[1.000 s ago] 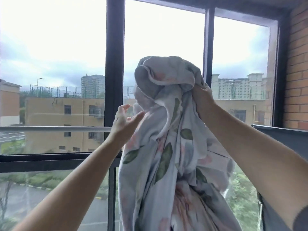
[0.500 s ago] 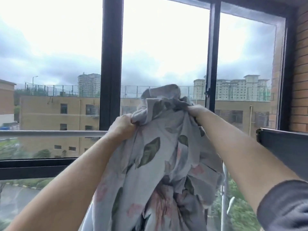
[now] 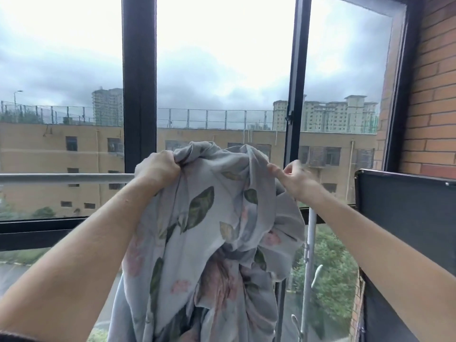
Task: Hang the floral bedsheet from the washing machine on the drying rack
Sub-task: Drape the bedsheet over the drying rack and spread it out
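A dark-framed window (image 3: 139, 82) fills the view, with a brick wall (image 3: 439, 82) at right. The floral bedsheet (image 3: 209, 230) hangs bunched before the glass, its top level with the drying rack rail (image 3: 61, 177). The left hand (image 3: 158, 169) grips a fistful of cloth, fingers (image 3: 172, 166) curled tight. The right hand (image 3: 293, 180), blurred, pinches the sheet's upper edge.

Black-framed windows (image 3: 139, 82) fill the far side, showing overcast sky (image 3: 222, 77), a tan building (image 3: 44, 154) and distant towers (image 3: 345, 116). A brick wall (image 3: 436, 95) stands right, a dark panel (image 3: 404, 208) nearer.
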`<state>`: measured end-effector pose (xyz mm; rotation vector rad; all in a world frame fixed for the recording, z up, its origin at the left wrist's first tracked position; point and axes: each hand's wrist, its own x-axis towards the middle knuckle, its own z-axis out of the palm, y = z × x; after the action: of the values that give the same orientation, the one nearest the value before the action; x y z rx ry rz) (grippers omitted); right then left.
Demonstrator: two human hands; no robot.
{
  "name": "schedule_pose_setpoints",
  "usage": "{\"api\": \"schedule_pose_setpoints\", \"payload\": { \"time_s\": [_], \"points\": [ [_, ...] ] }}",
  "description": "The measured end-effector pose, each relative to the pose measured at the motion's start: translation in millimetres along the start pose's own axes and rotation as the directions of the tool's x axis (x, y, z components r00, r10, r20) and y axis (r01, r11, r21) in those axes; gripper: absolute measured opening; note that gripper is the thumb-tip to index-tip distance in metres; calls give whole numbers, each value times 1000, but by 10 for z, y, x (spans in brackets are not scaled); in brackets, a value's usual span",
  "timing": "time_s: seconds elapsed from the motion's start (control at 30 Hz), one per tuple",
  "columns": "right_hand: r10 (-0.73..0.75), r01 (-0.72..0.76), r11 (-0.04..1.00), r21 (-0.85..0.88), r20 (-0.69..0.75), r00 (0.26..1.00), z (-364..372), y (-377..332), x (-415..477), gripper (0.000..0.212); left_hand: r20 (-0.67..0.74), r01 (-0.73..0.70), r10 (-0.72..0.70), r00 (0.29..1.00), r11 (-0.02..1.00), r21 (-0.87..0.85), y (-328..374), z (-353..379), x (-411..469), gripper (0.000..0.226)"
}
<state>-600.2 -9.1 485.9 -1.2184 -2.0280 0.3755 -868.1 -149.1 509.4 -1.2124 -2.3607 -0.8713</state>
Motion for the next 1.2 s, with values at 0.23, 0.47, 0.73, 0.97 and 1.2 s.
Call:
{"api": "schedule_pose_setpoints", "payload": {
  "time_s": [0.23,0.47,0.73,0.97,1.2],
  "points": [
    [-105,97,929,357,4,994,-123,76,-59,17,19,4,-4,1000,1000,6,41,-22,-42,35],
    [123,27,859,511,-258,958,-365,136,234,32,-95,98,-107,990,991,-96,-16,-33,-42,37],
    [-59,77,972,221,-87,994,-303,222,-92,28,-24,115,-121,992,979,-170,15,-138,55,41],
    [-482,517,736,-437,199,853,5,-327,-128,37,48,103,-99,994,990,-95,55,-194,-9,29],
    [-502,569,736,-367,267,822,-168,-641,199,28,66,-31,40,997,991,-133,-58,-175,-19,36]
  ]
}}
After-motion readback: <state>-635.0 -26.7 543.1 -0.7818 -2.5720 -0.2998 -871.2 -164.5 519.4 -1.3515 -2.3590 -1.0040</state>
